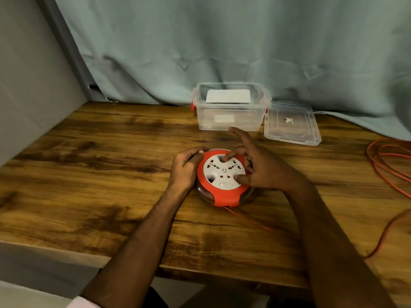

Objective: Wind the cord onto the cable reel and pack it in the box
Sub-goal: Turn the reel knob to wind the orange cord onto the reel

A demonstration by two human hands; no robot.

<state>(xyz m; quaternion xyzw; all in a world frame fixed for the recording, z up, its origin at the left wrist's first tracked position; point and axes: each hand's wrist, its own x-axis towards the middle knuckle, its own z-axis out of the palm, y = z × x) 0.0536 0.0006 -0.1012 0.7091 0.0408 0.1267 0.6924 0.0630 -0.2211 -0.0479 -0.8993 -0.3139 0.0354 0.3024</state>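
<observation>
The cable reel (223,177) is taken here as the landmark. It lies flat on the wooden table (89,174), with its white socket face turned up and an orange rim around this face.

The left side of the reel is gripped by the left hand (185,168); its fingers are curled over the orange rim and the thumb is laid on the top edge. The right hand (260,167) is placed on the right side of the reel. One finger is pushed into a notch of the white face at the far side, the thumb is pressed on the white face at the near right, and another finger is stretched out straight away from the reel, toward the box (230,107). So the right hand is kept fairly wide, with fingertips in contact but nothing closed around.

The orange cord (251,220) is seen to leave the reel at its near edge and to run over the table to the right. Far to the right of the reel, more of this cord is lying in loose loops near the table edge.

Behind the reel, the clear plastic box is standing open, with red latches on its sides. Its clear lid (291,124) is laid flat on the table just to the right of the box. Behind the box, a pale green curtain (222,41) is hung.
</observation>
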